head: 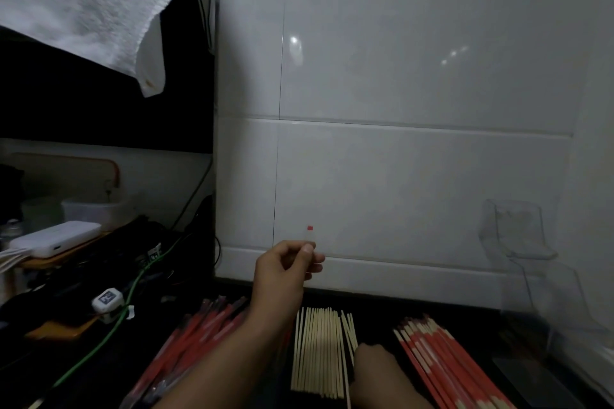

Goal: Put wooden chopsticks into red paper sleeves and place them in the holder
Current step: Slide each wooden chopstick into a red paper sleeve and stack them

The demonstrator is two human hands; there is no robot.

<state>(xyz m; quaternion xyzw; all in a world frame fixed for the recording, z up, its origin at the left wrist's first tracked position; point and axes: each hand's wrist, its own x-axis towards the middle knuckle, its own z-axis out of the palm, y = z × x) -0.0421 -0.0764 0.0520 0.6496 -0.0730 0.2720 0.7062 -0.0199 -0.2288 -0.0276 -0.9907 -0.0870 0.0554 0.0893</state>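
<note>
Head view, looking down at a dark counter [465,315] against a white tiled wall [398,76]. Near 6 o'clock, a little above the bottom edge, the left hand [285,271] is raised off the counter with its fingers curled, thumb and forefinger pinching a thin sleeve [309,236] that stands upright; only its pale top and small red tip show above the fingers. At about 5 o'clock the right hand [375,365] lies low on the counter, touching the right edge of a row of bare wooden chopsticks [319,352]. Its fingers are hidden from the camera, so I cannot tell whether it grips anything.

Left of the bare chopsticks, under the left forearm, lies a heap of red sleeves [199,329]. Toward 4 o'clock lies a fanned pile of chopsticks already in red sleeves [438,362], their wooden ends showing. At 3 o'clock a clear plastic holder [518,232] is fixed to the wall, well apart from both hands.

At 11 o'clock a white towel [83,0] hangs. Around 8 o'clock sit a white box [56,237], a green cable [109,335] and dark clutter too dim to make out.
</note>
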